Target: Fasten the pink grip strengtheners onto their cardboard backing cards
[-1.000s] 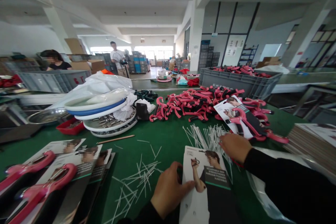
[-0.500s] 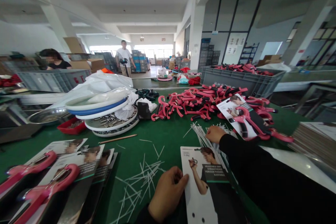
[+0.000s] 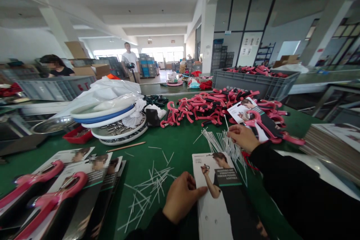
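Note:
My left hand (image 3: pixel 184 197) is closed on the left edge of a printed backing card (image 3: pixel 213 202), thumb on its face and fingers curled beside it. The card shows a person using a hand grip and has punched holes lower down. Pinched in my right hand (image 3: pixel 243 137) is a thin white twist tie (image 3: pixel 226 122), pointing up from the fingertips. Just below that hand lies a fanned bundle of white twist ties (image 3: pixel 218 140). More loose ties (image 3: pixel 153 185) are scattered left of the card.
Pink-and-black hand grips (image 3: pixel 197 107) are heaped behind, with a carded grip (image 3: pixel 257 120) at their right. Finished-looking carded grips (image 3: pixel 56 198) lie front left. Around them are stacked trays (image 3: pixel 112 120), a pencil (image 3: pixel 126 146), a card stack (image 3: pixel 326 150) and a grey crate (image 3: pixel 253 82).
My right hand has lifted slightly off the bundle and moved right, now with a twist tie standing up from its fingers. My left hand stays at the card's edge.

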Tool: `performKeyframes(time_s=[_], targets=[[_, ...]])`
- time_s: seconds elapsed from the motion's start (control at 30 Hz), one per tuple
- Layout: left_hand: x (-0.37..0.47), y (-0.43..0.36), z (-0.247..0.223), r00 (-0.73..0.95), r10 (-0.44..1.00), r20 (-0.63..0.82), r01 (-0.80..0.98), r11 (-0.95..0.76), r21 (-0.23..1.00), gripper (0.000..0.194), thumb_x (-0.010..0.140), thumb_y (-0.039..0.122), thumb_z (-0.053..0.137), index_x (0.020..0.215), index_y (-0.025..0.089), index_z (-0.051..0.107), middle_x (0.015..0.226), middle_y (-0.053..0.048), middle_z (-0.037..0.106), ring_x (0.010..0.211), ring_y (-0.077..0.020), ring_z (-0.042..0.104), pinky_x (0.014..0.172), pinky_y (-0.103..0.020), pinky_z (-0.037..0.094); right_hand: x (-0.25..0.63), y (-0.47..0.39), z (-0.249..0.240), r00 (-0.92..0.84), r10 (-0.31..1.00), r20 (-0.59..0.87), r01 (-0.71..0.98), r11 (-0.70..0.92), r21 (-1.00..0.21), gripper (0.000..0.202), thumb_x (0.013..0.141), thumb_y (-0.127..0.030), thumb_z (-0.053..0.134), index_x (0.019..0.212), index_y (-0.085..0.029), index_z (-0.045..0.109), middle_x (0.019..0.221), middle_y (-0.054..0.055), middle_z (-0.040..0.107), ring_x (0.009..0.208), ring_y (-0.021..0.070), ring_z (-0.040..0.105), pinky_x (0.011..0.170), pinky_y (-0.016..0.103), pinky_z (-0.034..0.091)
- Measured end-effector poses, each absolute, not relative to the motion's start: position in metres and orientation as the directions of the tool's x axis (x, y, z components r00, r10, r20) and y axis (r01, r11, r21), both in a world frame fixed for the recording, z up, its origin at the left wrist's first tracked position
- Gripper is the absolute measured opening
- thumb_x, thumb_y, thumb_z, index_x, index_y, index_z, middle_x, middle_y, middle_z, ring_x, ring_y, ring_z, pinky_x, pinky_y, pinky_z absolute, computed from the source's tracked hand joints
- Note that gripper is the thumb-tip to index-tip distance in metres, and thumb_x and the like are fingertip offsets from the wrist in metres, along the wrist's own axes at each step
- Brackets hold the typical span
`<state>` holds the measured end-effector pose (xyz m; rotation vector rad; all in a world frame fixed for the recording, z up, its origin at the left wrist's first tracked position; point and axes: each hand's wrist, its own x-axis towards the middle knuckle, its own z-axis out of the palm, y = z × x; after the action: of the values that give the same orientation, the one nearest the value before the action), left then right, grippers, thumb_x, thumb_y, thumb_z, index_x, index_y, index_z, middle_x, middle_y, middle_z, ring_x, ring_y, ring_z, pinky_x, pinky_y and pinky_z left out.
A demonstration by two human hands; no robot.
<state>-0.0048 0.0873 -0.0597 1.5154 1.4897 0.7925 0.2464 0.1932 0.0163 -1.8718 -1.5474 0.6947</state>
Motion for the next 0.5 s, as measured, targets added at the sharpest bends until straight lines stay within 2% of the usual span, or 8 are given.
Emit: performKeyframes(time_s=[0.07, 0.13, 0.23, 0.3, 0.4, 0.5], targets=[[-0.005, 0.089, -0.061, 0.112, 0.981, -0.156, 0.441, 0.091, 0.893, 0.030, 0.061, 0.041, 0.070, 0.064, 0.020, 0.050, 0.054, 0.004, 0.053, 0.047, -0.0122, 0.048, 0.046, -0.023, 0.030, 0.248, 0.170, 0.013, 0.172, 0.985, -0.012, 0.584, -0.112, -0.804, 0.024, 0.088, -0.032, 0.053, 0.103, -0.014, 0.056, 0.086, 0.002, 0.063, 0.064, 0.0113, 0.059, 0.058, 0.027, 0.050], [-0.005, 0.090, -0.062, 0.129, 0.974, -0.187, 0.421, 0.117, 0.899, 0.029, 0.064, 0.043, 0.067, 0.063, 0.020, 0.050, 0.051, 0.005, 0.053, 0.042, -0.0115, 0.047, 0.044, -0.023, 0.029, 0.248, 0.143, 0.005, 0.161, 0.987, -0.019, 0.516, -0.100, -0.851, 0.021, 0.082, -0.033, 0.055, 0.089, -0.013, 0.060, 0.074, 0.002, 0.065, 0.055, 0.0113, 0.058, 0.052, 0.024, 0.047], [-0.005, 0.092, -0.063, 0.130, 0.969, -0.211, 0.384, 0.147, 0.912, 0.032, 0.066, 0.048, 0.065, 0.060, 0.020, 0.051, 0.050, 0.004, 0.054, 0.039, -0.0114, 0.047, 0.043, -0.023, 0.029, 0.246, 0.103, -0.011, 0.153, 0.988, -0.017, 0.451, -0.085, -0.889, 0.028, 0.077, -0.043, 0.053, 0.071, -0.016, 0.059, 0.066, 0.004, 0.066, 0.057, 0.0158, 0.060, 0.052, 0.026, 0.047], [-0.004, 0.093, -0.064, 0.125, 0.967, -0.221, 0.353, 0.165, 0.921, 0.034, 0.063, 0.050, 0.067, 0.059, 0.020, 0.051, 0.049, 0.004, 0.055, 0.041, -0.0117, 0.048, 0.043, -0.023, 0.029, 0.240, 0.079, -0.020, 0.131, 0.991, -0.009, 0.427, -0.064, -0.902, 0.033, 0.076, -0.049, 0.051, 0.071, -0.018, 0.060, 0.069, 0.005, 0.068, 0.064, 0.0194, 0.063, 0.058, 0.029, 0.050], [-0.002, 0.095, -0.062, 0.117, 0.966, -0.231, 0.298, 0.187, 0.936, 0.038, 0.053, 0.048, 0.074, 0.055, 0.020, 0.049, 0.047, 0.005, 0.051, 0.043, -0.0113, 0.046, 0.042, -0.021, 0.027, 0.227, 0.051, -0.025, 0.116, 0.993, 0.029, 0.426, -0.024, -0.904, 0.031, 0.073, -0.050, 0.054, 0.068, -0.020, 0.061, 0.087, 0.006, 0.070, 0.078, 0.0226, 0.065, 0.067, 0.030, 0.051], [-0.001, 0.094, -0.057, 0.130, 0.960, -0.249, 0.221, 0.217, 0.951, 0.044, 0.049, 0.048, 0.077, 0.052, 0.020, 0.043, 0.045, 0.006, 0.046, 0.043, -0.0093, 0.043, 0.042, -0.021, 0.027, 0.215, 0.032, -0.025, 0.151, 0.986, 0.076, 0.491, -0.009, -0.871, 0.028, 0.073, -0.049, 0.053, 0.068, -0.022, 0.062, 0.101, 0.005, 0.069, 0.074, 0.0221, 0.066, 0.060, 0.030, 0.053]])
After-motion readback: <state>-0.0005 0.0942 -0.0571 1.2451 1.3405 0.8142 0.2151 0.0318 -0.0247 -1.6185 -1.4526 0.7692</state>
